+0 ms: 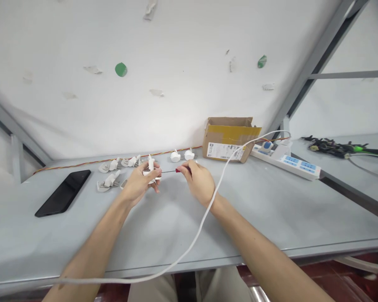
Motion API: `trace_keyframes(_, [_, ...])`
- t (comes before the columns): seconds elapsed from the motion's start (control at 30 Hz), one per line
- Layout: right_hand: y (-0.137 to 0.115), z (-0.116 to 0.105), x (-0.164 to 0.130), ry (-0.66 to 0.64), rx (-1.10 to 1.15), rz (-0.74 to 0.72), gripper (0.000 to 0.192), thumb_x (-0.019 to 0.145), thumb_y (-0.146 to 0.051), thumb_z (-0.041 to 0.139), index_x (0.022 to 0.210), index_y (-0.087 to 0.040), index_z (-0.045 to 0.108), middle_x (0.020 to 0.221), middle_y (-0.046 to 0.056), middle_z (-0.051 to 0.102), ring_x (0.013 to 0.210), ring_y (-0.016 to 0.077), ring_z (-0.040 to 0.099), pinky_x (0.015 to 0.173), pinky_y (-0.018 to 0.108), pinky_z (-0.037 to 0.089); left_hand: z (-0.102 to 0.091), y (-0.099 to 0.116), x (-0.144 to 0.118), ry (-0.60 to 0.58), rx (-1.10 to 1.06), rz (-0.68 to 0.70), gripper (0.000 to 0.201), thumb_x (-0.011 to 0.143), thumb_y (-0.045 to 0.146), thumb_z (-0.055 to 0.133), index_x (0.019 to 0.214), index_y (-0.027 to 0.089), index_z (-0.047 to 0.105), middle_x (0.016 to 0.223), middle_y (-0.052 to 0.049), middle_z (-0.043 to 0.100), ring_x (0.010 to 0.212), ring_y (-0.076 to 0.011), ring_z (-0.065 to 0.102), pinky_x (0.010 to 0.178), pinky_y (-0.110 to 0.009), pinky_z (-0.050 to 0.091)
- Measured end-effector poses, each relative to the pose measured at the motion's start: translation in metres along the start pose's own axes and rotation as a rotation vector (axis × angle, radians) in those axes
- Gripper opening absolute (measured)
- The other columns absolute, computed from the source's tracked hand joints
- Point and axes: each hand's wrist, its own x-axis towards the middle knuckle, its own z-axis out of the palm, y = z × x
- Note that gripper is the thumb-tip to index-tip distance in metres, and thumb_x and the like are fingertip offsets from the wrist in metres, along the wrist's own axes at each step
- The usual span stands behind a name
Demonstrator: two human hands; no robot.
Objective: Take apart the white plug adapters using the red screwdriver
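Observation:
My left hand (140, 184) grips a small white plastic plug part (151, 170), held upright above the grey table (271, 209). My right hand (199, 180) pinches a thin screwdriver with a red handle (178, 170); its slim shaft points left at the white part. Several more white plug parts (119, 163) lie just behind and left of my left hand. Two round white pieces (182, 156) sit behind my right hand.
A black phone (64, 192) lies at the left. An open cardboard box (229, 139) stands at the back, a white power strip (286, 161) to its right. A white cable (208, 209) runs across my right wrist to the table's front edge. Black and green tools (337, 147) lie far right.

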Motion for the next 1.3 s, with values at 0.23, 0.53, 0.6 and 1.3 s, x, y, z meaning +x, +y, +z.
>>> trace_keyframes(0.23, [0.0054,0.0043,0.0002,0.024,0.03,-0.145,0.012,0.085,-0.009,0.052,0.081,-0.021,0.052,0.097,0.005,0.055,0.077,0.0164,0.059,0.069,0.031,0.048,0.0028,-0.0019,-0.0001,0.008,0.006,-0.003,0.034,0.068,0.04,0.072,0.088,0.02,0.056,0.076,0.0,0.054,0.059,-0.0124,0.055,0.048,-0.028,0.05])
trace_keyframes(0.53, [0.0024,0.0025,-0.0029,0.028,-0.111,-0.039,0.023,0.093,-0.04,0.047,0.096,-0.022,0.06,0.093,0.009,0.064,0.082,0.0226,0.062,0.067,0.033,0.045,0.0035,0.0016,-0.0001,0.052,0.027,0.034,0.034,0.067,0.04,0.073,0.088,0.02,0.056,0.075,0.001,0.053,0.059,-0.0119,0.054,0.05,-0.029,0.051])
trace_keyframes(0.6, [0.0022,0.0003,-0.0018,-0.023,-0.163,0.055,0.034,0.095,-0.045,0.04,0.083,-0.023,0.062,0.077,0.007,0.065,0.07,0.0213,0.061,0.061,0.031,0.041,0.003,0.0012,0.0,0.038,0.033,0.037,0.033,0.068,0.039,0.072,0.088,0.02,0.055,0.074,0.001,0.054,0.059,-0.0123,0.055,0.049,-0.029,0.051])
trace_keyframes(1.3, [0.0017,-0.0025,-0.0016,0.032,0.009,0.13,0.034,0.094,-0.05,0.038,0.092,-0.023,0.057,0.086,0.005,0.064,0.073,0.0195,0.062,0.065,0.031,0.043,0.0001,-0.0028,0.0032,0.015,0.025,0.021,0.032,0.071,0.039,0.071,0.09,0.019,0.054,0.077,0.0,0.053,0.061,-0.0119,0.055,0.05,-0.029,0.053])
